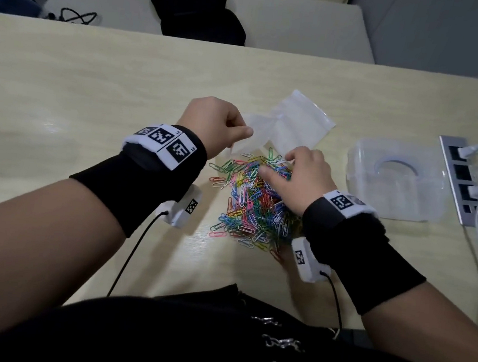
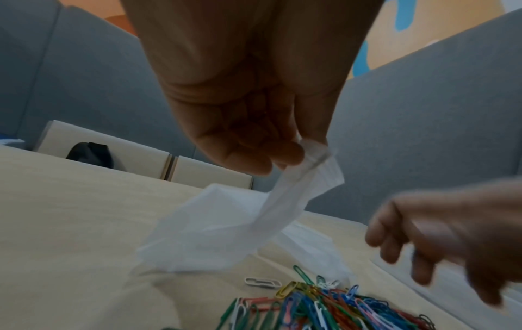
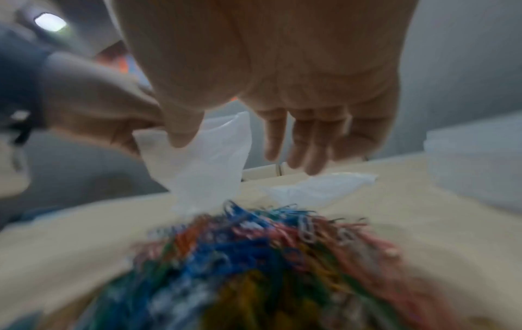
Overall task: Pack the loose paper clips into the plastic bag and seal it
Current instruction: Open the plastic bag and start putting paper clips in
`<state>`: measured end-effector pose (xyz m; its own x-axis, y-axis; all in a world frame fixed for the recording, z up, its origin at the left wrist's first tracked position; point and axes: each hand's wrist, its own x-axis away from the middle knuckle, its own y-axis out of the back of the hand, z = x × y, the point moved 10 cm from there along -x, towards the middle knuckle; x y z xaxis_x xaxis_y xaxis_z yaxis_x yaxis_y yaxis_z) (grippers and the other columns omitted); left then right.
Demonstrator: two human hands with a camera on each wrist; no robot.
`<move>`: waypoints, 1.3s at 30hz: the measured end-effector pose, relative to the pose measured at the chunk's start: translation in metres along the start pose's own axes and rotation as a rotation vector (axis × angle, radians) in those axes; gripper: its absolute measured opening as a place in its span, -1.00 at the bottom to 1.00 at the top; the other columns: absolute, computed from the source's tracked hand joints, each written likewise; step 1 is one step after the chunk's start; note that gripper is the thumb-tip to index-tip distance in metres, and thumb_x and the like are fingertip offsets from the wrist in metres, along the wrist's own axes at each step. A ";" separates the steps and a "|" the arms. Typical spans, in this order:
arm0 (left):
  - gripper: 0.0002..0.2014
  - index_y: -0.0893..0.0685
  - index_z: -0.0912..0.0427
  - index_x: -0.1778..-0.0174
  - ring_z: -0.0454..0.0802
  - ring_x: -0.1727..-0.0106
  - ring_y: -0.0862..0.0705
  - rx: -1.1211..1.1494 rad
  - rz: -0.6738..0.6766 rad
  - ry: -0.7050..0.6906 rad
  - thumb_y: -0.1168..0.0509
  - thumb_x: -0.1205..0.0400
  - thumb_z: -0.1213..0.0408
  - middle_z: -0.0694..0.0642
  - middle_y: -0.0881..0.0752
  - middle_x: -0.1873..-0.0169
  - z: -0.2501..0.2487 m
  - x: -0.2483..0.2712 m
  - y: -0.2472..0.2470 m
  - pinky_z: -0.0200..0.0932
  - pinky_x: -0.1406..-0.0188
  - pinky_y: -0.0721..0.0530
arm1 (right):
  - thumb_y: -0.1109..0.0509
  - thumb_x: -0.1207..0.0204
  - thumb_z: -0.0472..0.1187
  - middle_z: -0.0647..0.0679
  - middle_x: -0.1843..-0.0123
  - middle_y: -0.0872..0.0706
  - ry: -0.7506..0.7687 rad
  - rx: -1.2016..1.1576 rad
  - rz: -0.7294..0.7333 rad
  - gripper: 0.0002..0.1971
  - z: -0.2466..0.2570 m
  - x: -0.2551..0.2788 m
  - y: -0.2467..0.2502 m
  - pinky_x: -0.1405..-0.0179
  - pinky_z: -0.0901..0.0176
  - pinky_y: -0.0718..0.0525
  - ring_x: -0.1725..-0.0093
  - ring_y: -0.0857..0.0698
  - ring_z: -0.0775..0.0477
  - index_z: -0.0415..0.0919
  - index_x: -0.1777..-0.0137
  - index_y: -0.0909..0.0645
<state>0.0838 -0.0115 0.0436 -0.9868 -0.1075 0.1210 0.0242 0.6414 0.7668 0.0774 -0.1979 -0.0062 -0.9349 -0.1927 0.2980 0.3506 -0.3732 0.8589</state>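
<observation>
A heap of coloured paper clips [image 1: 252, 208] lies on the pale wooden table [image 1: 95, 85]; it also shows low in the left wrist view [image 2: 310, 308] and blurred in the right wrist view [image 3: 254, 256]. Just beyond it is the clear plastic bag [image 1: 293, 122]. My left hand [image 1: 220, 120] pinches one edge of the bag [image 2: 214, 230] and lifts it off the table, while the rest lies flat. My right hand [image 1: 302, 175] hovers over the far end of the heap, next to the bag [image 3: 209, 160]. Its fingers [image 3: 299, 143] hang loose and hold nothing.
A clear plastic box [image 1: 392, 178] stands right of the heap, close to my right wrist. Beyond it a socket strip [image 1: 462, 179] is set in the table, with white cables running along the right edge. A black bag [image 1: 196, 7] lies on the bench behind the table.
</observation>
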 end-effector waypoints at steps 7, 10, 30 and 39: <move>-0.81 -0.72 0.08 0.21 -0.20 0.47 -0.67 0.068 0.023 0.068 -0.45 -0.51 0.03 0.03 -0.78 0.44 0.007 -0.001 -0.015 -0.17 0.23 -0.65 | -0.32 -0.08 0.61 -0.06 -0.58 -0.12 -0.033 0.372 0.147 0.16 -0.027 0.014 -0.049 -0.13 -0.17 -0.54 -0.39 -0.33 -0.32 0.22 -0.62 0.14; -0.80 -0.65 0.09 0.22 -0.27 0.63 -0.60 0.140 0.008 0.113 -0.47 -0.49 0.07 0.03 -0.77 0.47 0.013 0.001 -0.021 -0.26 0.46 -0.52 | -0.32 -0.23 0.52 -0.12 -0.52 -0.24 0.037 0.372 0.091 -0.01 -0.020 0.010 -0.053 -0.14 -0.12 -0.53 -0.33 -0.36 -0.33 0.12 -0.61 -0.09; -0.82 -0.78 0.13 0.29 0.07 0.29 -0.83 0.222 0.093 0.196 -0.40 -0.57 0.15 0.06 -0.83 0.37 0.011 0.004 -0.045 0.08 0.18 -0.85 | -0.54 -0.40 -0.01 -0.30 0.02 -0.75 -0.166 -0.259 0.150 -0.61 -0.048 -0.018 0.000 -0.01 -0.19 -0.73 0.03 -0.74 -0.34 -0.32 -0.02 -0.62; -0.86 -0.78 0.11 0.26 0.07 0.31 -0.83 0.196 0.144 0.155 -0.39 -0.58 0.19 0.07 -0.82 0.38 -0.004 0.009 -0.057 0.08 0.14 -0.84 | -0.46 -0.47 -0.43 -0.21 0.22 -0.71 -0.244 -0.969 0.231 -0.91 -0.023 -0.011 0.005 -0.05 -0.17 -0.78 0.14 -0.74 -0.28 -0.28 0.15 -0.62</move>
<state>0.0743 -0.0519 0.0033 -0.9390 -0.1100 0.3260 0.1158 0.7912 0.6005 0.0906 -0.2188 -0.0153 -0.7865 -0.2033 0.5832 0.3157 -0.9439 0.0967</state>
